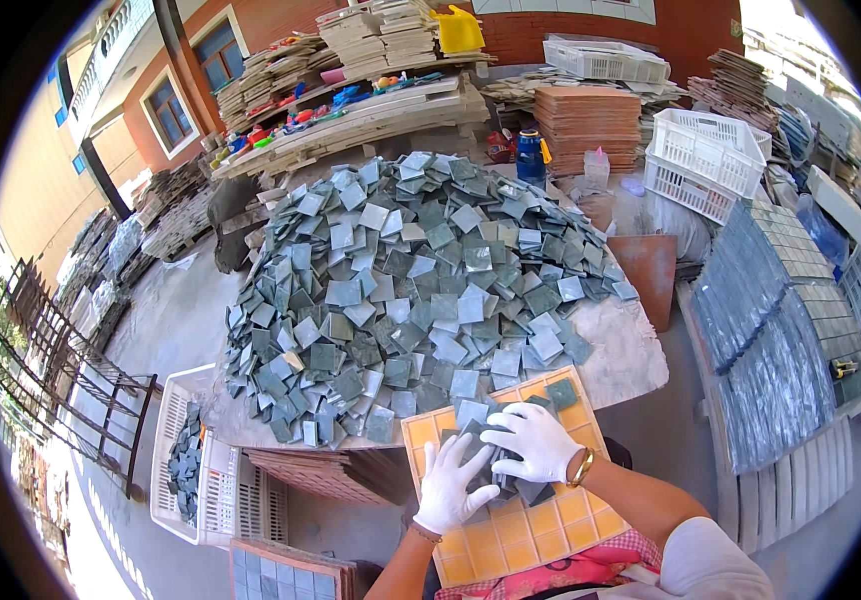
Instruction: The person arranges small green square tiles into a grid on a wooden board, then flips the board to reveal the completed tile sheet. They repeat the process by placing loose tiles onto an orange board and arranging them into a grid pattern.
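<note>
My left hand (449, 487) and my right hand (536, 440), both in white gloves, rest over a small heap of grey-green stone tiles (533, 491) on an orange gridded tray (551, 525). The fingers of both hands are spread and touch the loose tiles between them. What lies under the palms is hidden. A single tile (562, 394) sits at the tray's far right corner. Beyond the tray, a large pile of square grey-green tiles (421, 270) covers most of the table. The tray's near rows of square pockets show bare orange.
On the left stands a white plastic crate (166, 500) with tiles inside. Near it, below, is a panel of set tiles (281, 578). Wrapped tile sheets (766, 330) stack on the right. A blue jug (531, 158) and reddish boards (588, 125) stand behind the table.
</note>
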`<action>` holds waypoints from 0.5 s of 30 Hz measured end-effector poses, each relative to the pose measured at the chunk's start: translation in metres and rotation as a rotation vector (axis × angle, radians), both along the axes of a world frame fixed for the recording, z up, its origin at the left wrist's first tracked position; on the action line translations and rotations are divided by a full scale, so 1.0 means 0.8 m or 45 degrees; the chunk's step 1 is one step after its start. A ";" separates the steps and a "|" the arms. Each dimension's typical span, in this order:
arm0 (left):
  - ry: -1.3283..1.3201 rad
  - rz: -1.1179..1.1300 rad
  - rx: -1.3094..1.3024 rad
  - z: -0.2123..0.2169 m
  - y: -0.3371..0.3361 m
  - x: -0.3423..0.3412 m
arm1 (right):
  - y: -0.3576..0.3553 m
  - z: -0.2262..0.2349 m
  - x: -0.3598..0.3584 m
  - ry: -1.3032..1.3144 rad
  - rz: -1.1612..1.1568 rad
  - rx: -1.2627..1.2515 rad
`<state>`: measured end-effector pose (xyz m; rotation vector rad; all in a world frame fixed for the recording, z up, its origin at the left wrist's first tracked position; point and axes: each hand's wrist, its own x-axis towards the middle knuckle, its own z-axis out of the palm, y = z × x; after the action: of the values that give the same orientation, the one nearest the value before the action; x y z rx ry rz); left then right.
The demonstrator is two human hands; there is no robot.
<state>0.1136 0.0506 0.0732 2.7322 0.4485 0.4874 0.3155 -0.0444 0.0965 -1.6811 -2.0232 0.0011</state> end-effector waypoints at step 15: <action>0.087 0.310 0.145 -0.015 0.030 0.083 | 0.039 -0.025 0.037 -0.024 -0.482 0.165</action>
<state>0.1799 0.0746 0.0612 2.8242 0.8010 0.4945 0.3455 -0.0133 0.0768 -1.9555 -1.6495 -0.2704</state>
